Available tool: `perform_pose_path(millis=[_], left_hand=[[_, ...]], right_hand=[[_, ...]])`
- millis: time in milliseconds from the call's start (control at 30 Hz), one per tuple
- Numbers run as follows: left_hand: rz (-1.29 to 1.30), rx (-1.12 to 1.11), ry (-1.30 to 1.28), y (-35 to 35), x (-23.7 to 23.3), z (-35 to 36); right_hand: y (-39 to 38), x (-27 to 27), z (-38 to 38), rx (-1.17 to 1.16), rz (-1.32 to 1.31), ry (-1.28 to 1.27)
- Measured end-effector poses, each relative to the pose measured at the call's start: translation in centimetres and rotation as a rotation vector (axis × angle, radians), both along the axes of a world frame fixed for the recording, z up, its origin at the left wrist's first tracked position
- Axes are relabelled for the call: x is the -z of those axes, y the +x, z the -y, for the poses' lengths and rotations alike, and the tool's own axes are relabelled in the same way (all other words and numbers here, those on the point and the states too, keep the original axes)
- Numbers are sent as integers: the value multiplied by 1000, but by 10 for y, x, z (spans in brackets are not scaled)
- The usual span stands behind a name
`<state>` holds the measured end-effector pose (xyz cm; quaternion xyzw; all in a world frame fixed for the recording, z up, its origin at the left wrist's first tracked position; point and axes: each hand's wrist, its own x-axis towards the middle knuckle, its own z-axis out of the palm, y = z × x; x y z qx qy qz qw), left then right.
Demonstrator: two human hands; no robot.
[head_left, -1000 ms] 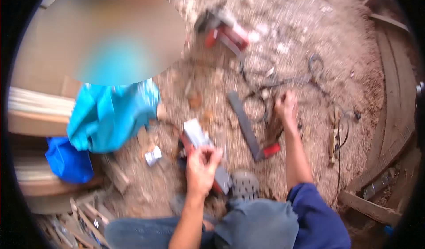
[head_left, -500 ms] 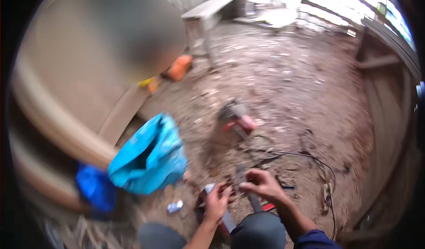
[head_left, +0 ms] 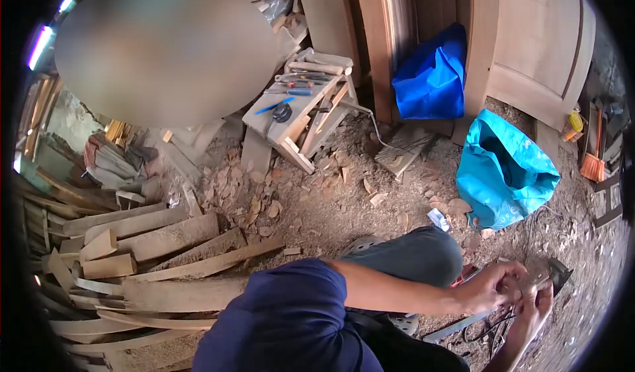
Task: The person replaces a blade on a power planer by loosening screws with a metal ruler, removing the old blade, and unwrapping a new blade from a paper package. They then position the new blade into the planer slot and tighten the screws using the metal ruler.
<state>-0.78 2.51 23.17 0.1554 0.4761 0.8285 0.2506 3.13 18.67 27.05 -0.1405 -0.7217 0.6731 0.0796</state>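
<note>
My left hand (head_left: 493, 287) reaches across from the navy sleeve (head_left: 284, 319), its fingers pinched together. My right hand (head_left: 534, 306) is raised close against it, fingers also closed. A small thin thing (head_left: 537, 271) shows at the fingertips of both hands, too blurred to name. Under the hands, a long flat grey bar (head_left: 456, 326) and a dark cable (head_left: 483, 332) lie on the ground. A red object (head_left: 465, 274) is partly hidden behind my left forearm. A teal bag (head_left: 506, 173) stands open just beyond the hands.
A low wooden bench (head_left: 284, 124) carries several hand tools and a black round thing (head_left: 282, 113). Stacked wood offcuts (head_left: 172, 240) fill the left side. A blue bag (head_left: 433, 78) leans by wooden door panels (head_left: 539, 41). A hand brush (head_left: 593, 164) stands at right.
The view has swung to the left, bringing the bench and wood pile into sight. My hands, slightly apart before, are now together at the fingertips.
</note>
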Motion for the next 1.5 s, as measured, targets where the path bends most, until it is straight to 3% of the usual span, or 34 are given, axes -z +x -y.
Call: perform_pose_path(millis=[67, 133, 233, 267, 367, 400, 433, 467, 567, 700, 833, 900, 933, 1000, 1067, 1100, 1133, 1167, 1200, 1233, 1267, 1333, 1400, 1467, 1500], left_hand=[[36, 34, -111, -13, -25, 51], [-89, -126, -171, -28, -31, 107], [-10, -542, -230, -52, -39, 222], [-92, -679, -439, -63, -29, 275], [-124, -1145, -618, -67, -18, 429], [-161, -1236, -835, -71, 11, 500], [-61, -1312, -862, -70, 19, 548], [-130, -1350, -976, -69, 39, 599], [104, -1405, -1038, -65, 39, 644], [323, -1379, -900, -75, 41, 659], [322, -1315, -873, -96, 39, 672], [157, -1271, -1347, -104, 37, 676], [162, -1268, -1350, -104, 34, 679], [-258, -1354, -1813, -103, 27, 687], [-305, -1496, -1505, -99, 14, 683], [-489, -1487, -1528, -93, 15, 691], [-484, -1485, -1335, -85, 1, 659], [-651, -1423, -1491, -77, -15, 628], [-663, -1400, -1659, -73, -28, 586], [-544, -1457, -1428, -74, -13, 567], [-723, -1327, -1323, -76, 5, 573], [-700, -1282, -1138, -78, 33, 510], [-786, -1001, -1126, -92, 75, 457], [-715, -627, -1152, -116, 90, 374], [-533, -443, -1041, -128, 120, 347]], right_hand=[[-11, 0, 20, 80, 9, -101], [-23, -16, 49, -69, -123, -253], [-22, -6, 64, -193, -106, 3], [-17, -1, 67, -184, -39, 26], [-24, 18, 56, -182, 40, 56], [-29, 23, 55, -132, 52, 71], [-35, 21, 55, -167, 8, 0], [-40, 19, 58, -137, 8, 31], [-52, 22, 61, -167, -22, 24], [-56, 21, 71, -212, -27, 52], [-54, 20, 71, -246, 20, 130], [-53, 19, 72, -228, 58, 148], [-52, 21, 71, -210, 56, 134], [-53, 18, 72, -200, 65, 123], [-51, 13, 74, -171, 95, 239], [-48, 33, 66, -110, 10, 238], [-52, 16, 66, -208, 33, 316], [-55, 10, 70, -190, -1, 315], [-56, -4, 77, -122, 12, 477], [-57, -14, 75, -87, 46, 459], [-53, 0, 65, 27, -11, 364], [-42, 2, 46, 118, -9, 239], [-21, -2, 24, 182, 115, 270], [3, 12, 19, 360, 153, 261], [15, 15, 13, 320, 208, 228]])
